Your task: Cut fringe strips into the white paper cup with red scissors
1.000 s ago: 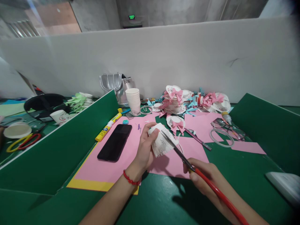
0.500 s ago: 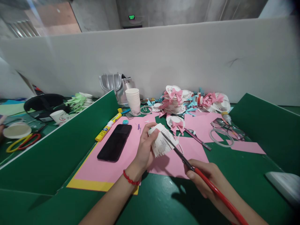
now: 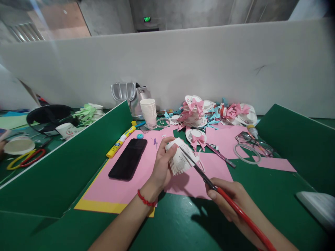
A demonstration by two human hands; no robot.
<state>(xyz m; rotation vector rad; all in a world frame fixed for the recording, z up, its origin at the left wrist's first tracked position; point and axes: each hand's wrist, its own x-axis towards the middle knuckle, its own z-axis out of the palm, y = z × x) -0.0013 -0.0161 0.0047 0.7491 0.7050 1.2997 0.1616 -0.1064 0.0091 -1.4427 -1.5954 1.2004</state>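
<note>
The left hand (image 3: 161, 167) pinches a white paper cup (image 3: 181, 157), its wall already slit into strips, fingers curled tight around its 9 o'clock side, just above the pink paper sheet (image 3: 136, 174). The right hand (image 3: 230, 198) is closed around red-handled scissors (image 3: 209, 181), blades nearly shut on the cup's 3 o'clock edge. Cutting well probably means parallel slits, stopping short of the base, thumb clear of the blades.

green exit sign (image 3: 147, 19), lettering unreadable

scissors (image 3: 230, 200) red hdl | paper (image 3: 125, 181) pink | table (image 3: 183, 223) green
</note>
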